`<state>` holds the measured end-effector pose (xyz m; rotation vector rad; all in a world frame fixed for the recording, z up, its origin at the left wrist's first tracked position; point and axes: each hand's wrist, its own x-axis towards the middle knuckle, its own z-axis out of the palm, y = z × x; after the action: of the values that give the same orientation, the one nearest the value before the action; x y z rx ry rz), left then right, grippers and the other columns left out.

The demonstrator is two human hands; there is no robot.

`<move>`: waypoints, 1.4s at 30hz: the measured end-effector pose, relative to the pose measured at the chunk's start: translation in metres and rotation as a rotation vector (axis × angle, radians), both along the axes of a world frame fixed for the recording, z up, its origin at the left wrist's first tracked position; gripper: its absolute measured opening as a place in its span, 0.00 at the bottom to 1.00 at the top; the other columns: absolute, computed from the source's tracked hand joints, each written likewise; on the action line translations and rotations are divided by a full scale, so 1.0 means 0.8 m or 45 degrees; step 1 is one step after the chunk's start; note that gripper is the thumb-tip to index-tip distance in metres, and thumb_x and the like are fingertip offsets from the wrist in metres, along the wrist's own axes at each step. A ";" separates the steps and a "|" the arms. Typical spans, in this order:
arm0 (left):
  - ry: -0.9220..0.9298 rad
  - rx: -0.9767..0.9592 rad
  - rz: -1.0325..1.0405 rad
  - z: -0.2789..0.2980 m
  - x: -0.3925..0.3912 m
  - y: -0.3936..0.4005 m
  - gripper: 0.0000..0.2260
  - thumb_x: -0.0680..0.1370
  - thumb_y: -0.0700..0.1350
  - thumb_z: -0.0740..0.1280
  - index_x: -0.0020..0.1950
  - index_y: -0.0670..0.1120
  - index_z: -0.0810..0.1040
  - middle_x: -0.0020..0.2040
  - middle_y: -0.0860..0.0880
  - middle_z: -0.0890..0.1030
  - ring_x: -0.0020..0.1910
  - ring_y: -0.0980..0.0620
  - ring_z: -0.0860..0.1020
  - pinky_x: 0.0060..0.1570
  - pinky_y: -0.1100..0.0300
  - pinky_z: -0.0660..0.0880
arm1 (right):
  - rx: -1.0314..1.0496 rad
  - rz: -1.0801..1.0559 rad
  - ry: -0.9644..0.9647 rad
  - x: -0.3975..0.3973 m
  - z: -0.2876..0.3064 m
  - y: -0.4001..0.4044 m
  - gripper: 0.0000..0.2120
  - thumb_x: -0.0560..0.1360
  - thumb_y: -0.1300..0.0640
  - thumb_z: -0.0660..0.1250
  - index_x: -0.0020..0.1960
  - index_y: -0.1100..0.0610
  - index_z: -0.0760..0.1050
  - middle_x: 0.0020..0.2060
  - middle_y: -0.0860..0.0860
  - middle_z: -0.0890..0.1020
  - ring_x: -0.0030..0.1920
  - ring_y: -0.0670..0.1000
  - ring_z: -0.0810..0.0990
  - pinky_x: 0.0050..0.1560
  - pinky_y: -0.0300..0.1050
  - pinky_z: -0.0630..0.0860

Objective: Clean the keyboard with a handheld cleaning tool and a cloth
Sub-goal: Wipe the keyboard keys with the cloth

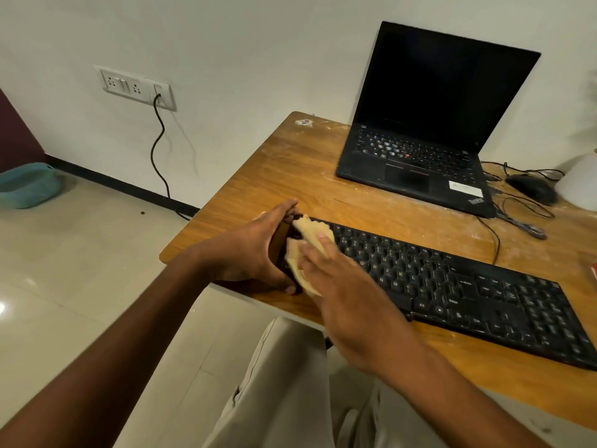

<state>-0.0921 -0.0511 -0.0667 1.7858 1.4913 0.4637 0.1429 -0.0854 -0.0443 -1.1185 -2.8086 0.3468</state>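
Black keyboard (452,286) lies slantwise along the near edge of the wooden bench (290,176), in front of an open laptop (420,150). Left hand (255,253) clamps the keyboard's left end, fingers curled over the far edge and thumb at the near one, likely to stop it sliding. Right hand (342,286) presses a pale cloth (307,250) flat onto the left-end keys, fingers straight and close together; no cleaning tool visible.

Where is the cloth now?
In the head view, the cloth lies on the left end of the keyboard, under the right hand, beside the left hand.
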 end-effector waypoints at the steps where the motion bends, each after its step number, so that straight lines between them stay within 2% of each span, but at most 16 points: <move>1: -0.011 -0.009 0.001 0.000 -0.001 0.001 0.67 0.54 0.62 0.85 0.79 0.71 0.42 0.81 0.56 0.59 0.76 0.49 0.65 0.75 0.44 0.67 | -0.004 -0.061 -0.042 0.014 0.003 0.002 0.29 0.87 0.57 0.53 0.82 0.46 0.44 0.80 0.37 0.40 0.77 0.39 0.29 0.78 0.43 0.34; 3: -0.025 -0.013 -0.002 -0.001 -0.001 0.000 0.67 0.54 0.62 0.85 0.79 0.71 0.42 0.81 0.57 0.58 0.78 0.49 0.62 0.76 0.42 0.65 | 0.030 -0.179 -0.039 0.031 0.007 0.014 0.29 0.86 0.58 0.55 0.83 0.46 0.48 0.81 0.38 0.43 0.79 0.41 0.32 0.79 0.45 0.38; 5: -0.034 -0.013 -0.007 0.000 0.000 0.000 0.66 0.55 0.60 0.86 0.80 0.70 0.42 0.81 0.58 0.57 0.79 0.49 0.60 0.77 0.42 0.64 | 0.112 -0.249 -0.028 0.028 0.005 0.034 0.28 0.85 0.60 0.56 0.83 0.52 0.54 0.83 0.44 0.50 0.81 0.47 0.37 0.78 0.46 0.45; 9: -0.037 -0.036 0.014 0.002 0.002 -0.001 0.66 0.56 0.58 0.86 0.79 0.71 0.42 0.81 0.56 0.59 0.77 0.48 0.64 0.75 0.44 0.68 | 0.124 -0.309 0.101 -0.027 0.002 0.062 0.24 0.83 0.61 0.60 0.79 0.58 0.64 0.80 0.53 0.63 0.82 0.55 0.50 0.80 0.52 0.54; 11: -0.006 -0.024 0.027 0.001 0.002 -0.001 0.66 0.56 0.61 0.85 0.79 0.70 0.41 0.81 0.54 0.60 0.75 0.47 0.67 0.73 0.46 0.71 | 0.106 -0.220 0.183 -0.051 0.001 0.051 0.25 0.82 0.59 0.64 0.78 0.58 0.65 0.79 0.54 0.64 0.81 0.56 0.56 0.79 0.51 0.56; 12: -0.002 -0.010 0.024 0.001 0.002 -0.002 0.66 0.55 0.61 0.84 0.80 0.69 0.41 0.80 0.54 0.62 0.74 0.48 0.68 0.72 0.47 0.71 | 0.094 -0.140 0.200 -0.056 -0.001 0.041 0.27 0.82 0.59 0.64 0.79 0.57 0.64 0.79 0.53 0.63 0.81 0.55 0.55 0.79 0.48 0.53; 15: -0.024 0.025 -0.014 -0.002 0.000 -0.001 0.66 0.55 0.61 0.83 0.81 0.67 0.42 0.78 0.56 0.64 0.73 0.51 0.68 0.72 0.50 0.71 | 0.082 0.086 0.109 -0.034 -0.008 0.009 0.27 0.85 0.59 0.58 0.83 0.54 0.56 0.82 0.48 0.56 0.82 0.48 0.40 0.81 0.48 0.43; 19: -0.040 -0.009 -0.016 -0.003 -0.002 0.002 0.67 0.52 0.65 0.84 0.79 0.70 0.43 0.81 0.57 0.59 0.78 0.50 0.63 0.76 0.45 0.66 | 0.044 -0.031 -0.086 0.026 0.002 0.007 0.33 0.85 0.61 0.56 0.83 0.46 0.43 0.80 0.38 0.40 0.76 0.39 0.27 0.74 0.41 0.29; 20: -0.046 -0.020 -0.012 -0.003 -0.002 0.001 0.67 0.52 0.65 0.84 0.79 0.71 0.43 0.81 0.57 0.58 0.78 0.50 0.62 0.76 0.43 0.65 | 0.029 -0.099 -0.070 0.033 0.005 0.013 0.32 0.85 0.60 0.56 0.83 0.46 0.44 0.80 0.37 0.41 0.76 0.39 0.27 0.76 0.43 0.31; 23: -0.064 -0.045 0.004 -0.001 -0.001 0.001 0.67 0.51 0.65 0.84 0.78 0.73 0.43 0.82 0.56 0.56 0.79 0.47 0.62 0.76 0.41 0.66 | 0.058 -0.217 -0.010 0.026 0.005 0.040 0.26 0.86 0.57 0.56 0.83 0.51 0.55 0.83 0.43 0.50 0.81 0.46 0.36 0.82 0.52 0.50; 28: -0.050 -0.051 0.035 0.000 0.001 -0.002 0.67 0.53 0.62 0.86 0.79 0.72 0.42 0.81 0.54 0.60 0.76 0.46 0.66 0.73 0.44 0.70 | 0.037 -0.220 0.181 -0.052 0.005 0.049 0.24 0.84 0.58 0.62 0.78 0.57 0.65 0.79 0.52 0.63 0.81 0.54 0.53 0.81 0.57 0.56; 31: -0.052 0.012 0.012 -0.002 0.001 -0.002 0.65 0.57 0.56 0.85 0.81 0.67 0.43 0.78 0.55 0.65 0.73 0.50 0.69 0.72 0.49 0.71 | 0.032 -0.023 0.184 -0.059 -0.004 0.023 0.26 0.84 0.59 0.61 0.80 0.56 0.62 0.81 0.50 0.61 0.83 0.50 0.45 0.82 0.53 0.48; 33: -0.049 -0.007 0.002 -0.001 0.001 -0.001 0.66 0.58 0.55 0.86 0.82 0.65 0.43 0.78 0.56 0.63 0.73 0.51 0.68 0.72 0.51 0.71 | 0.025 0.037 0.118 -0.033 -0.008 0.013 0.26 0.85 0.57 0.57 0.82 0.55 0.56 0.82 0.47 0.56 0.82 0.47 0.39 0.82 0.49 0.43; 37: -0.105 -0.051 0.000 0.000 0.000 0.000 0.67 0.55 0.59 0.86 0.80 0.69 0.43 0.81 0.58 0.58 0.79 0.49 0.61 0.76 0.44 0.66 | 0.053 -0.037 -0.133 0.026 0.000 0.007 0.29 0.86 0.56 0.53 0.84 0.49 0.44 0.82 0.41 0.42 0.79 0.43 0.29 0.82 0.50 0.42; 40: -0.115 -0.068 0.009 0.000 0.001 0.000 0.67 0.52 0.62 0.86 0.79 0.72 0.44 0.82 0.59 0.56 0.82 0.47 0.55 0.77 0.40 0.62 | 0.052 -0.176 -0.099 0.027 0.006 0.028 0.27 0.87 0.55 0.53 0.83 0.50 0.50 0.83 0.43 0.46 0.81 0.46 0.33 0.82 0.52 0.46; 42: -0.098 -0.068 0.024 0.001 0.001 0.000 0.67 0.52 0.61 0.86 0.79 0.72 0.44 0.82 0.57 0.57 0.80 0.47 0.59 0.76 0.41 0.64 | 0.093 -0.202 -0.021 0.006 0.008 0.043 0.24 0.86 0.55 0.55 0.82 0.54 0.58 0.83 0.48 0.54 0.82 0.51 0.40 0.81 0.56 0.52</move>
<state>-0.0909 -0.0513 -0.0660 1.6951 1.4549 0.4923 0.1479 -0.0514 -0.0380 -1.3218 -2.6993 0.2197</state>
